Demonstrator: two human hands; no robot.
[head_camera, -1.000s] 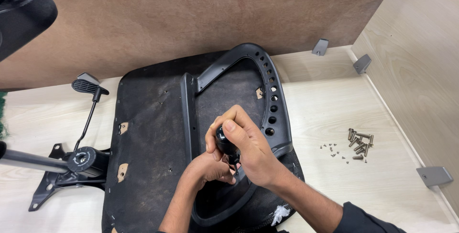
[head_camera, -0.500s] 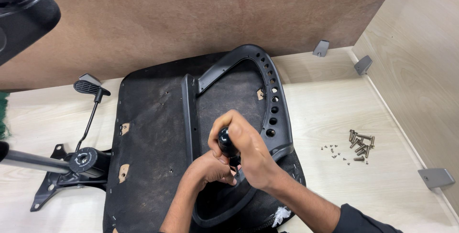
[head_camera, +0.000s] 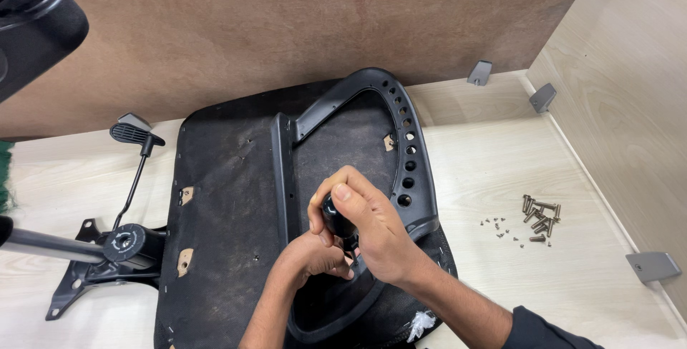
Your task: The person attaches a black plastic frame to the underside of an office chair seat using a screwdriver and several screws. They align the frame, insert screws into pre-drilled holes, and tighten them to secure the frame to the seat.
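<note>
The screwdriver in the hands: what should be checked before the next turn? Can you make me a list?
1. Right hand wraps the black screwdriver handle: ok.
2. Left hand steadies things low by the shaft: ok.
3. Tip seated in a screw: cannot tell, the hands hide it.
4. Black armrest frame lies on the upturned chair seat: ok.
5. Spare screws lie in a small pile on the table, off to the right of the seat: ok.
6. Chair base mechanism and its lever lie apart, left of the seat: ok.
</note>
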